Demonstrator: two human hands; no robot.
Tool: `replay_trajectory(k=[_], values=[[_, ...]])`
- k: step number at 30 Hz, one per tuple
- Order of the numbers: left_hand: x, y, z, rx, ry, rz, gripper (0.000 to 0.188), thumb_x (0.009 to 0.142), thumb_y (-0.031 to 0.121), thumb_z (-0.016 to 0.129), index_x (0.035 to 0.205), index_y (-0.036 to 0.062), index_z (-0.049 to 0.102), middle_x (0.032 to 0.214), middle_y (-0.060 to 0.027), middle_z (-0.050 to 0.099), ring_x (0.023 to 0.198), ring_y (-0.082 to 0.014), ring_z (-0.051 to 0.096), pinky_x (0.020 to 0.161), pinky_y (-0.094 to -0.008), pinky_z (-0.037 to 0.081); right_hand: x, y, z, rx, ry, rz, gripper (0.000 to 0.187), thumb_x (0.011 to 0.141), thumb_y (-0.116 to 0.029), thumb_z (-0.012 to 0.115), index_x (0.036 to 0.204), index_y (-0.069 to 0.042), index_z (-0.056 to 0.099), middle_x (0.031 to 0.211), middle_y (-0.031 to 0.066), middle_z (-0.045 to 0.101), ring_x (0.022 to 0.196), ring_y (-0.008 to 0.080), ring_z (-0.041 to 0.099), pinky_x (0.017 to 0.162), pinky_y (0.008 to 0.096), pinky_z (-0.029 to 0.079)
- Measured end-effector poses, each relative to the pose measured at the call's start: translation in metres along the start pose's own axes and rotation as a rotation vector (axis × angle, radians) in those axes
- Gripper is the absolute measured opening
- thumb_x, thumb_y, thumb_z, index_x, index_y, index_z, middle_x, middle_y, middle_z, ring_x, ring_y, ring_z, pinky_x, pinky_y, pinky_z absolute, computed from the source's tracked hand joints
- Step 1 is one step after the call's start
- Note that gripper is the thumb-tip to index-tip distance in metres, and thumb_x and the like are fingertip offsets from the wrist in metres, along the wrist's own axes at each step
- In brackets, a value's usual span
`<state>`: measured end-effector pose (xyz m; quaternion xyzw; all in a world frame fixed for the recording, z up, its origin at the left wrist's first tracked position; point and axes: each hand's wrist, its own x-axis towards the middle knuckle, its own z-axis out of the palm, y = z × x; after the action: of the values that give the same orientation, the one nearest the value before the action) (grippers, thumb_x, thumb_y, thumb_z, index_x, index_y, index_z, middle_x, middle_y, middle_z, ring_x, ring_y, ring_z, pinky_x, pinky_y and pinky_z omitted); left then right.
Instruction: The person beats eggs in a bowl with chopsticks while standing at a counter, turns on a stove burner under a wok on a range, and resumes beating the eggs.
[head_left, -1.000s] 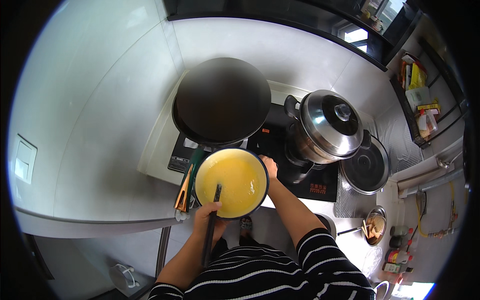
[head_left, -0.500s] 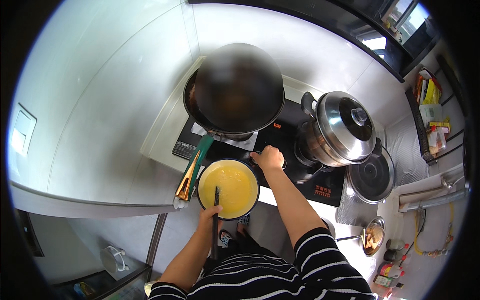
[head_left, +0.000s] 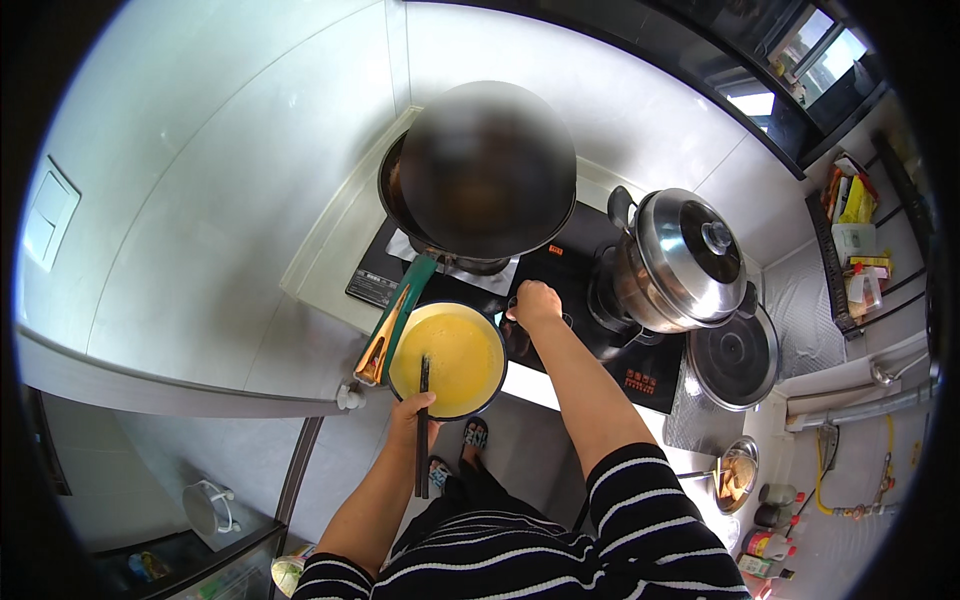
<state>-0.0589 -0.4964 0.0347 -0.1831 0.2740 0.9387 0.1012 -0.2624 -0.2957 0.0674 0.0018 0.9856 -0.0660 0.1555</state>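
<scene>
My left hand (head_left: 412, 412) is closed at the near rim of a cream bowl (head_left: 497, 395) with a dark edge. Yellow liquid like beaten egg (head_left: 455, 355) fills much of the bowl. The same hand pins a pair of dark chopsticks (head_left: 423, 450), their tips dipping into the liquid. At the front of the black stove (head_left: 590, 375), my right hand (head_left: 537, 303) has its fingers curled on a round knob, mostly hidden beneath them. Beyond the bowl sits a dark wok (head_left: 390, 180), largely covered by a blurred dark round shape. Its green and gold handle (head_left: 398, 320) points toward me, beside the bowl.
A lidded steel pot (head_left: 690, 260) stands on the right burner. Next to it lies a round dark lid or pan (head_left: 733, 360). Farther right are a metal bowl with brown pieces (head_left: 737, 475), several bottles (head_left: 770, 545) and a wall rack (head_left: 855, 240). A wall rises at left.
The bowl and chopsticks have shifted slightly left and toward the stove, with my left hand. My right hand stays at the knob, moved only a little. The view has tilted slightly.
</scene>
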Motion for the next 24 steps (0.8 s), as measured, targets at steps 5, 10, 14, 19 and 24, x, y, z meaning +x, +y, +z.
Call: replay_trajectory(k=[5, 10, 14, 19, 24], values=[[-0.002, 0.003, 0.003, -0.002, -0.013, -0.01, 0.042, 0.074, 0.007, 0.056, 0.115, -0.0008, 0.05, 0.106, -0.0127, 0.062, 0.095, -0.0258, 0.062, 0.083, -0.0409, 0.05, 0.001, 0.004, 0.006, -0.005, 0.019, -0.02, 0.04, 0.065, -0.029, 0.079, 0.097, -0.009, 0.067, 0.102, 0.0098, 0.063, 0.097, 0.0256, 0.062, 0.082, 0.0337, 0.05], [-0.008, 0.006, 0.016, -0.013, -0.003, -0.009, 0.044, 0.075, 0.007, 0.057, 0.117, 0.0006, 0.049, 0.109, -0.0129, 0.061, 0.098, -0.027, 0.061, 0.084, -0.0435, 0.05, -0.002, 0.001, 0.003, -0.023, 0.013, -0.029, 0.04, 0.067, -0.029, 0.079, 0.099, -0.008, 0.066, 0.104, 0.01, 0.063, 0.098, 0.0256, 0.062, 0.082, 0.0333, 0.05], [-0.01, 0.007, 0.017, -0.005, -0.037, -0.01, 0.045, 0.075, 0.006, 0.056, 0.119, 0.0008, 0.048, 0.111, -0.0133, 0.06, 0.1, -0.0276, 0.061, 0.086, -0.0451, 0.049, -0.003, 0.003, 0.002, -0.031, 0.01, -0.061, 0.041, 0.068, -0.028, 0.078, 0.1, -0.006, 0.065, 0.106, 0.0108, 0.063, 0.097, 0.026, 0.063, 0.081, 0.0329, 0.052], [-0.013, 0.007, 0.019, -0.016, -0.053, -0.022, 0.047, 0.075, 0.006, 0.057, 0.121, 0.0007, 0.047, 0.112, -0.0139, 0.059, 0.101, -0.0278, 0.06, 0.086, -0.0455, 0.049, -0.002, 0.004, 0.003, -0.031, 0.005, -0.061, 0.042, 0.067, -0.029, 0.078, 0.1, -0.006, 0.064, 0.106, 0.0109, 0.063, 0.098, 0.0257, 0.063, 0.081, 0.0327, 0.052], [-0.015, 0.01, 0.019, -0.049, -0.106, -0.025, 0.047, 0.077, 0.007, 0.056, 0.122, 0.0011, 0.046, 0.115, -0.0139, 0.058, 0.104, -0.0273, 0.059, 0.088, -0.0462, 0.048, -0.001, 0.0, 0.004, -0.038, 0.015, -0.056, 0.043, 0.067, -0.03, 0.079, 0.1, -0.006, 0.064, 0.106, 0.0105, 0.063, 0.098, 0.0258, 0.062, 0.081, 0.0322, 0.052]])
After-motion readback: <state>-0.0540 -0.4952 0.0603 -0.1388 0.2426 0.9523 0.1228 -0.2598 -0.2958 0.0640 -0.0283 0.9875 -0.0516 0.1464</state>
